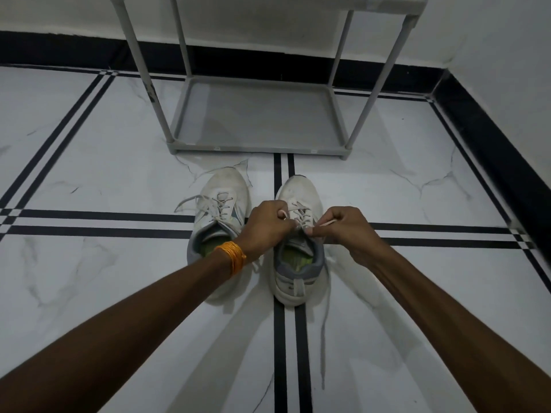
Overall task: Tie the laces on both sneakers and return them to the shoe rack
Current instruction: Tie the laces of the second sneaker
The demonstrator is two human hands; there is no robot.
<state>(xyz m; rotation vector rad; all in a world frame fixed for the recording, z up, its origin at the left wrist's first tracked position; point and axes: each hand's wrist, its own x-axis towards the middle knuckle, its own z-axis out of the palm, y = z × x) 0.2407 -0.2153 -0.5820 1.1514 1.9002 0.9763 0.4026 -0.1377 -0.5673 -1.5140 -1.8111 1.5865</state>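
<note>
Two white sneakers stand side by side on the floor, toes pointing at the grey shoe rack (256, 149). The left sneaker (222, 186) has loose laces spread over its tongue and out to the left. Over the right sneaker (301, 189) both hands work the laces. My left hand (267, 226), with orange bangles on its wrist, pinches a lace at the tongue. My right hand (343, 231) pinches the other lace end just right of the tongue. A long lace strand (323, 323) trails down the floor beside the right sneaker's heel.
The rack's bottom shelf (253, 114) holds nothing, and its four grey poles rise around it. A white wall with a black skirting runs behind and along the right side. The floor is white marble tile with black stripes.
</note>
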